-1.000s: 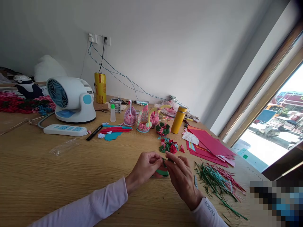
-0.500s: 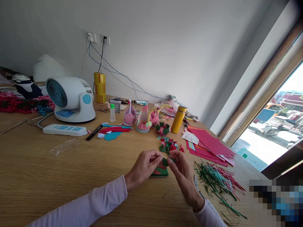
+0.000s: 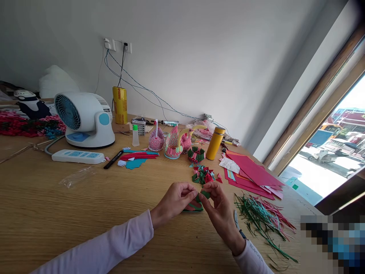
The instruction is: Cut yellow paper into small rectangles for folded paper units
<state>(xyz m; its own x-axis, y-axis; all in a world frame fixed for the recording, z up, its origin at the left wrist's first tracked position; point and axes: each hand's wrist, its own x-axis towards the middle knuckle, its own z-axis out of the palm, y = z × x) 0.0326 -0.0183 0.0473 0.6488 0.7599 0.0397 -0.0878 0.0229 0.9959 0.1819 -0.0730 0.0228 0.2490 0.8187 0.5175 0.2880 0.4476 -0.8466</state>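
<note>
My left hand and my right hand meet over the wooden table, fingers pinched on a small green folded paper piece. Under them lies a small stack of green and red paper. Just beyond the fingers sits a pile of folded red and green paper units. Both sleeves are pale pink.
Red paper sheets and a heap of green and pink paper strips lie to the right, with scissors by my right wrist. Farther back stand paper swans, a yellow flask, a white fan and a power strip.
My right hand rose off the table and turned its fingers up toward the left hand; the green piece is now held higher between both hands.
</note>
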